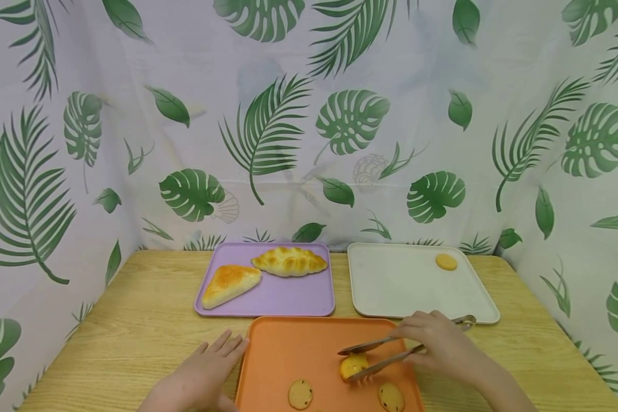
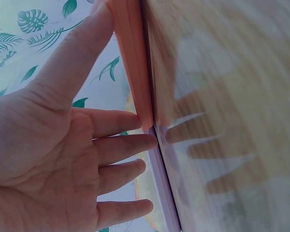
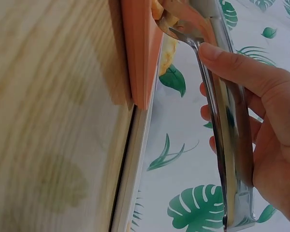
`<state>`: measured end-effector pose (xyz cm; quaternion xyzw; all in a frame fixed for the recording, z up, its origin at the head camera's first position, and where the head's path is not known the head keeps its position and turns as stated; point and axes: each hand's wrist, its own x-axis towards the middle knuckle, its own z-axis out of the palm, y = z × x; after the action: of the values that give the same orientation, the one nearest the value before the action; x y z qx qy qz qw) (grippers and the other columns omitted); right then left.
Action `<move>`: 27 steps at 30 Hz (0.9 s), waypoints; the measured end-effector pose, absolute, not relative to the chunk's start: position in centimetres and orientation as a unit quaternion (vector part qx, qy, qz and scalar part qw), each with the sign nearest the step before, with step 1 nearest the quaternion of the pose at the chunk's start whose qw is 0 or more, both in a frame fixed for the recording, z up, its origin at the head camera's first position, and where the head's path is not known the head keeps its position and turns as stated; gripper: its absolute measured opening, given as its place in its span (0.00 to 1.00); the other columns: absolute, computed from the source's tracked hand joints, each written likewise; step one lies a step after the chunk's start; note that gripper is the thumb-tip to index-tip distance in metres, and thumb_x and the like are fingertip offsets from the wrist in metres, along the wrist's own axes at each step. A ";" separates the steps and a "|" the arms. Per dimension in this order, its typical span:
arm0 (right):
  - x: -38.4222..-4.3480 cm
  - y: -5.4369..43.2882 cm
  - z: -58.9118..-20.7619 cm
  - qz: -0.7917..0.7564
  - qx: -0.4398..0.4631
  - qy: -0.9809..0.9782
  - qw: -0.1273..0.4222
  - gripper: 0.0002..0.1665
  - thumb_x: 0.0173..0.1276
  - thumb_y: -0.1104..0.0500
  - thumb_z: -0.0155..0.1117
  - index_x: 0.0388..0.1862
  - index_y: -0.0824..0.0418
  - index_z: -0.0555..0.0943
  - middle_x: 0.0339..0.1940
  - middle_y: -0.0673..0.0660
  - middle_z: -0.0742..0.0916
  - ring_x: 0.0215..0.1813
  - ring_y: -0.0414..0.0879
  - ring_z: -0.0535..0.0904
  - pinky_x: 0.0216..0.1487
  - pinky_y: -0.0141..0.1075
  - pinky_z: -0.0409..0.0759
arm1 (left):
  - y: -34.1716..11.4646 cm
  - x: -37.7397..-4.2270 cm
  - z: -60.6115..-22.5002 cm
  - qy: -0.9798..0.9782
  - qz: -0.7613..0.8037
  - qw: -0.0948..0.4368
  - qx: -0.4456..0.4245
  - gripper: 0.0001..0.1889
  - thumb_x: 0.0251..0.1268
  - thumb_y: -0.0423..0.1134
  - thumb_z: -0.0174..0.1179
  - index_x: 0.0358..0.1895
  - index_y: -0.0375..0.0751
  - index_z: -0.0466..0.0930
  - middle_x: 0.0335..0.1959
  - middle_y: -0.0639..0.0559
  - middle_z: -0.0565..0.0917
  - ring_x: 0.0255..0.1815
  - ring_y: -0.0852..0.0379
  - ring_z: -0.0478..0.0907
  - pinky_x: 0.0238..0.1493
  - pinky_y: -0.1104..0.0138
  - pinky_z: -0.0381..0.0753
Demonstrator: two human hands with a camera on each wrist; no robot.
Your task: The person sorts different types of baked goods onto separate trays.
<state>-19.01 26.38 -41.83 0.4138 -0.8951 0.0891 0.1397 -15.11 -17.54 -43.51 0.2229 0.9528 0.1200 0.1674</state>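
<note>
My right hand (image 1: 435, 346) grips a pair of metal tongs (image 1: 386, 361), thumb on one arm and fingers round the other. The tips of the tongs stand on either side of a small round yellow bun (image 1: 353, 366) on the orange tray (image 1: 288, 337). In the right wrist view the tongs (image 3: 227, 130) run up from the palm toward that tray's edge. My left hand (image 1: 201, 372) has its fingers straight and spread at the tray's left edge. In the left wrist view the thumb of the left hand (image 2: 63, 145) touches the orange rim.
Two speckled cookies, a left one (image 1: 301, 395) and a right one (image 1: 391, 397), lie on the orange tray. Behind it, a purple tray (image 1: 288, 300) bears a triangular bread (image 1: 232, 285) and a braided bread (image 1: 290, 262). A white tray (image 1: 401, 280) bears a round cookie (image 1: 446, 262).
</note>
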 end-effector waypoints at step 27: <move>-21.2 27.7 -42.1 0.123 0.368 -0.916 0.099 0.23 0.49 0.52 0.78 0.47 0.48 0.85 0.40 0.43 0.86 0.40 0.39 0.80 0.37 0.36 0.77 | -17.7 -15.0 -43.7 0.951 0.126 0.171 0.225 0.59 0.40 0.65 0.72 0.75 0.37 0.58 0.76 0.38 0.61 0.78 0.37 0.53 0.71 0.35 0.56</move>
<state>-21.16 27.67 -42.09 0.3685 -0.9161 0.1232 0.0990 -15.03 -17.73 -43.69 0.2253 0.9508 0.1265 0.1712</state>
